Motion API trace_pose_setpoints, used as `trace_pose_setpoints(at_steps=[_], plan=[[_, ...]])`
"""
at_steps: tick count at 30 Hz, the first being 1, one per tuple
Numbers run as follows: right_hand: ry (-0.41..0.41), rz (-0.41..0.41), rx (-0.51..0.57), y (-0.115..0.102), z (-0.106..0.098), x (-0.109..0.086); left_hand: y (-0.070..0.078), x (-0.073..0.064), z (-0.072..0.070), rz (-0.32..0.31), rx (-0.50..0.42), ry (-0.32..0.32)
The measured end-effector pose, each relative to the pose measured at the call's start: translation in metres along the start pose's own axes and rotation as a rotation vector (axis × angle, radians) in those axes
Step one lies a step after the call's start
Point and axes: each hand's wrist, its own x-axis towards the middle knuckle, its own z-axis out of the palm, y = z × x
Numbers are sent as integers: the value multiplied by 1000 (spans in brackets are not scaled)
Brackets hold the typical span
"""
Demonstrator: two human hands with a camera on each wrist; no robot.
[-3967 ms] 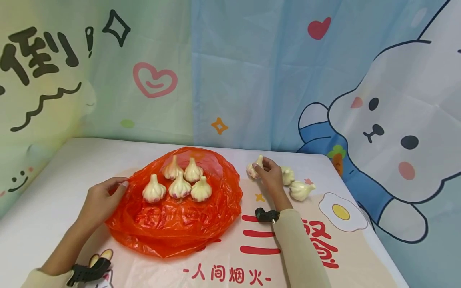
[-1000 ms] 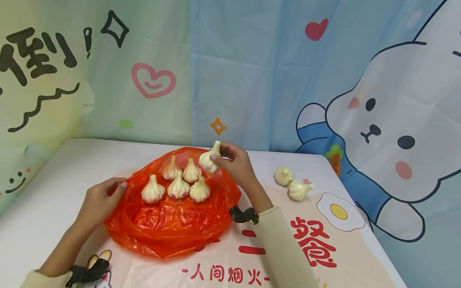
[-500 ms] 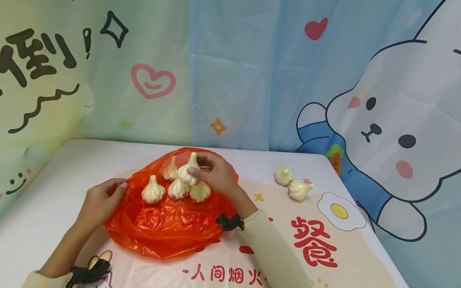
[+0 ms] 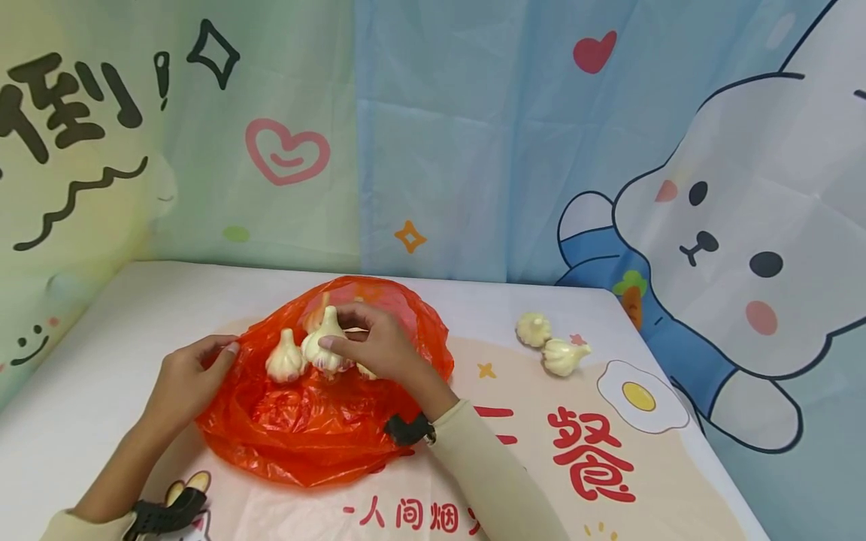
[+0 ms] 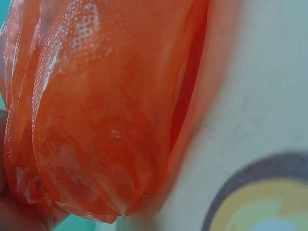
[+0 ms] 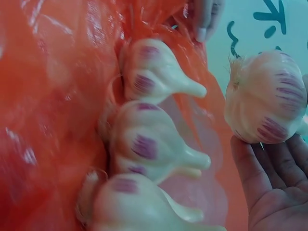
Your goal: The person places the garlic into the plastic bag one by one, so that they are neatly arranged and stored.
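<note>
My left hand (image 4: 192, 376) pinches the left rim of an open orange-red plastic bag (image 4: 304, 443), whose film fills much of the left wrist view. My right hand (image 4: 386, 342) holds a white garlic bulb (image 4: 328, 342) between thumb and fingers, stem up, over the bag's opening. In the right wrist view this held garlic bulb (image 6: 269, 98) shows purple streaks and a tuft of roots. Several garlic bulbs sit inside the bag; one garlic bulb (image 4: 286, 357) stands at the left, while the held bulb and my right hand partly hide the others in the head view.
Two more garlic bulbs lie at the right on the table: one garlic bulb (image 4: 532, 329) farther back, another garlic bulb (image 4: 564, 358) just in front of it. A printed cloth (image 4: 514, 481) covers the table, and a cartoon curtain (image 4: 433, 135) hangs behind.
My right hand has carried a garlic bulb from the table's right side leftward, lowering it over the bulbs in the bag. My left hand keeps its grip on the rim.
</note>
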Motion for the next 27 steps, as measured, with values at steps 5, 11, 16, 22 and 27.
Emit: trace_pose_setpoints(at_steps=[5,11,16,22,27], plan=[[-33,16,52,2,12,0,0,0,0,3,-2,2],[-75,34,60,4,25,0,0,0,0,12,4,3],[-116,65,2,8,35,0,1,0,-1,-1,9,4],[-164,108,-34,12,43,0,3,0,0,-8,-6,-7],[-191,90,-34,18,47,0,3,-1,-1,-8,-5,-13]])
